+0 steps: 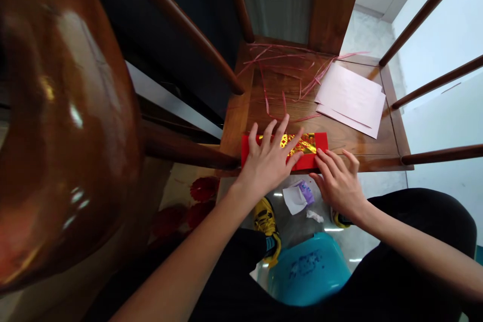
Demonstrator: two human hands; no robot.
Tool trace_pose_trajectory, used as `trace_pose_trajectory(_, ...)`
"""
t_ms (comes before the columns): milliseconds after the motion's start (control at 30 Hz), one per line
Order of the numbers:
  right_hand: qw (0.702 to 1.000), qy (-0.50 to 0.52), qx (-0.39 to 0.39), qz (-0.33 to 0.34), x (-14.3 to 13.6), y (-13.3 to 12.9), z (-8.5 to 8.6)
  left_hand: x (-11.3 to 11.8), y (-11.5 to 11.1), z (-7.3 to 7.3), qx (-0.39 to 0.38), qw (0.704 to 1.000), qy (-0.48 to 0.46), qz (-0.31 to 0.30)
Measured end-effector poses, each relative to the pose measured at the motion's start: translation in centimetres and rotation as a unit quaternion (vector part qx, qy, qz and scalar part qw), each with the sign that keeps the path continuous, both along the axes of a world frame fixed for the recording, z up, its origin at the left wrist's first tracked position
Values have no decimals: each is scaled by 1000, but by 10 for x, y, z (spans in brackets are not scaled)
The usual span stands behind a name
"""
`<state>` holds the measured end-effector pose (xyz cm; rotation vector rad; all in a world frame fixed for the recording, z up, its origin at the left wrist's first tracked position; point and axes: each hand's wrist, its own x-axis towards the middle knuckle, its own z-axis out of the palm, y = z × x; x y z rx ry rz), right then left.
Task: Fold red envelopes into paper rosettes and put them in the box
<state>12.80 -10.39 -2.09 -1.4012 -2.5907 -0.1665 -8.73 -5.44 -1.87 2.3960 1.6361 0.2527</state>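
A red paper envelope [322, 140] with shiny gold printing lies along the front edge of a wooden chair seat [279, 80]. My left hand [266, 161] rests palm down over its left and middle part, fingers spread wide. At the envelope's right end, the fingertips of my right hand [337, 181] touch its lower corner. The fingers of that hand are stretched out and slightly bent, its thumb apart below the seat's edge. Behind the right hand, two pale pink paper sheets [350, 93] lie overlapping. Thin pink plastic strings [266, 85] are strewn over the back of the seat.
Wooden spindles [422, 7] rise at both sides of the seat. A large glossy brown rounded object [68, 126] fills the left. Below are a blue plastic stool [309, 271], a purple tissue pack [306, 192], a crumpled tissue [314, 216] and a yellow shoe [266, 219].
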Motion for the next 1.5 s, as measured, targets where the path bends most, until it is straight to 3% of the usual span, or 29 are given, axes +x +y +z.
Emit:
trace_pose_trajectory(133, 996, 13, -28, -86, -5, 12, -4, -5, 6, -3, -65, 996, -49, -31)
trace_pose_trajectory(267, 985, 81, -107, -108, -6, 26, -1, -3, 13, 0, -114, 988, -98, 21)
trace_pose_trajectory(333, 981, 112, -133, -84, -6, 33, 6, -1, 15, 3, -125, 985, -113, 35)
trace_pose_trajectory(400, 973, 159, -170, -11, -7, 40, 13, -1, 18, 7, -130, 983, -124, 31)
trace_pose_trajectory(467, 939, 246, -230, 70, -8, 46, 16, -6, 21, 10, -132, 982, -136, 16)
trace_pose_trajectory(567, 882, 368, -274, 105, -7, 52, 9, -19, 23, 13, -137, 978, -156, 3)
trace_pose_trajectory(633, 890, 360, -258, 106, -7, 53, 1, -28, 23, 12, -142, 976, -167, 0)
trace_pose_trajectory(700, 920, 301, -224, 113, -9, 52, -8, -34, 24, 8, -137, 974, -178, -2)
trace_pose_trajectory(833, 966, 179, -137, 130, -14, 48, -16, -35, 24, 7, -92, 973, -203, 65)
trace_pose_trajectory(933, 975, 143, -107, 132, -15, 46, -16, -26, 19, 18, -61, 955, -278, 86)
trace_pose_trajectory(1067, 983, 112, -86, 121, -14, 47, -19, -1, 3, 27, -19, 943, -329, 49)
trace_pose_trajectory(1200, 982, 107, -89, 127, -13, 47, -23, 23, -8, 5, 0, 972, -232, -48)
trace_pose_trajectory(1333, 968, 172, -136, 123, -12, 49, -18, 22, -6, -19, 44, 987, -155, -17)
trace_pose_trajectory(1433, 956, 216, -159, 115, -6, 56, -11, 15, -5, -22, 48, 991, -123, -16)
trace_pose_trajectory(1500, 969, 198, -137, 61, 3, 63, -8, 12, -5, -19, 42, 993, -107, -23)
